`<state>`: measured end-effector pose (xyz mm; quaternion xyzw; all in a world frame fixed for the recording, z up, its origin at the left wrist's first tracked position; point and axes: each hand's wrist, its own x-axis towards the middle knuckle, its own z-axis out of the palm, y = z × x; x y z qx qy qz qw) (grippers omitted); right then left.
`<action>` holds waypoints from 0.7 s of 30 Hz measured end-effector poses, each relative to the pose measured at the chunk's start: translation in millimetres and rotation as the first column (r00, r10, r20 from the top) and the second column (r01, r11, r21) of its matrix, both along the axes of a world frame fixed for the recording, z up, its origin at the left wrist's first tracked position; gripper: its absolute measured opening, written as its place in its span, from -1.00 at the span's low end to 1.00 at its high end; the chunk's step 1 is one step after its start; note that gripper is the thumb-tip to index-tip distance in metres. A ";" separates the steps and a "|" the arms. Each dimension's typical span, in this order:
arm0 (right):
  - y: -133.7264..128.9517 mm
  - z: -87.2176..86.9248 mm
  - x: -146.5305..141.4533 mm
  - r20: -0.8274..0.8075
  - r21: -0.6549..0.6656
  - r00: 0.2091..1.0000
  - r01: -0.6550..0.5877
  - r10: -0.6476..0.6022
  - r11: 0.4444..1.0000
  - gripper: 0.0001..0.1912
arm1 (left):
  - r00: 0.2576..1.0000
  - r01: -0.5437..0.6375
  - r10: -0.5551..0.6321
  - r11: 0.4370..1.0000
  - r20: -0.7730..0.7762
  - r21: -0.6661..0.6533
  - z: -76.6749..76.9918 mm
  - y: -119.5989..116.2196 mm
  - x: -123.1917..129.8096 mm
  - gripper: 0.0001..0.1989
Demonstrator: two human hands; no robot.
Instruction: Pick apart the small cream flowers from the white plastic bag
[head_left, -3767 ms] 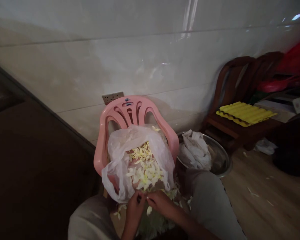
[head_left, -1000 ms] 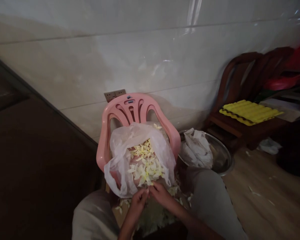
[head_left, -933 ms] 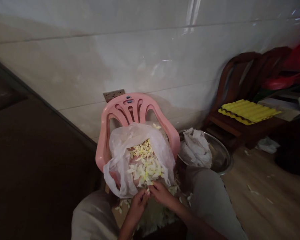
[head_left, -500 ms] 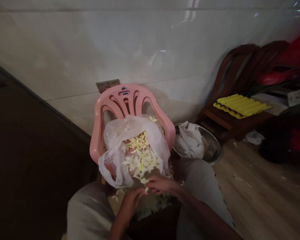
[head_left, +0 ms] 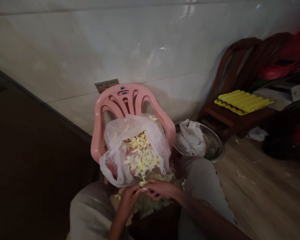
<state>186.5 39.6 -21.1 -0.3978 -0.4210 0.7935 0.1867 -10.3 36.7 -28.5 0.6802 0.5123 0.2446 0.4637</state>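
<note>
Between my two hands is a pale yellow-white flower (head_left: 142, 183), small and partly covered by fingers. My right hand (head_left: 160, 189) pinches it from the right. My left hand (head_left: 130, 196) is closed at the flower's lower side, its fingertips meeting those of the right; what exactly they grip is hard to make out. Just beyond the hands, an open white plastic bag (head_left: 115, 158) holds many loose flowers (head_left: 143, 158). The bag rests on the seat of a pink plastic chair (head_left: 98, 125). Beneath my hands lies a heap of pale petals or flower pieces (head_left: 147, 206).
A metal basin (head_left: 218, 146) with a crumpled white bag (head_left: 191, 138) stands right of the chair. Farther right, a wooden chair (head_left: 223, 115) bears a yellow ridged tray (head_left: 243, 102). A tiled wall (head_left: 65, 50) is behind; a dark panel (head_left: 35, 160) stands left.
My hands have come closer together, with the left moving up to the flower in the right. The camera view has shifted slightly.
</note>
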 end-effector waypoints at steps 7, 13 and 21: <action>-2.9 -19.0 -10.1 0.078 0.161 0.972 0.207 -0.222 0.965 -0.55 | 0.997 -0.061 0.062 0.997 0.034 -0.045 -9.8 1.0 2.6 -0.59; 8.4 -24.6 -19.4 0.237 0.324 0.908 0.263 -0.347 0.909 -0.45 | 0.996 -0.092 0.094 0.990 -0.013 0.106 -6.5 4.9 9.6 -0.61; 9.8 -15.7 -1.7 0.060 0.051 0.986 0.150 -0.153 0.987 -0.50 | 0.993 0.005 0.000 0.999 0.120 -0.046 -13.7 4.1 6.7 -0.54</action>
